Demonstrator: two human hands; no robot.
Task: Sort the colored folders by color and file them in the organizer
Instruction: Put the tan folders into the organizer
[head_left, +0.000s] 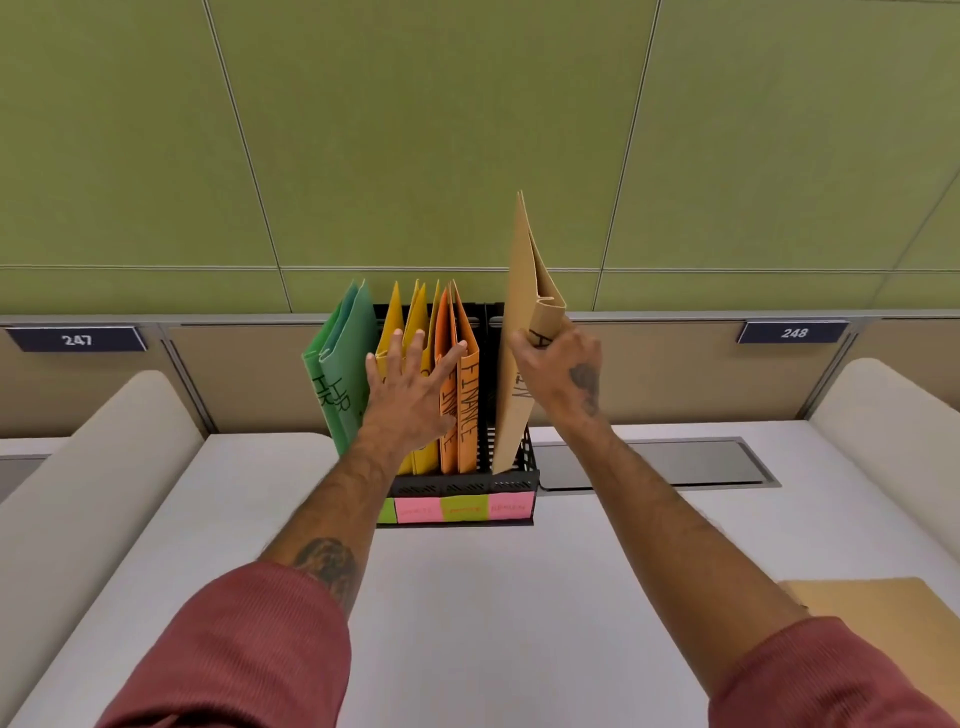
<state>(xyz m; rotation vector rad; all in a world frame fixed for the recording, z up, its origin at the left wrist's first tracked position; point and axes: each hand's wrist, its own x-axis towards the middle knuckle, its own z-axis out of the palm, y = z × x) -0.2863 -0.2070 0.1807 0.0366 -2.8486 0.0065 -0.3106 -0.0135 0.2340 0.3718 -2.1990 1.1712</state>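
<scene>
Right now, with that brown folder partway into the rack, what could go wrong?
The right hand grips the brown folder with its flap curled over, so pushing down may crease it. The folder stands tilted in the organizer's rightmost slot and might snag on a divider. The green folders lean out to the left; the left hand pressing the orange folders could tip them further.

White desk (467, 623), green wall panel (441, 130)
</scene>
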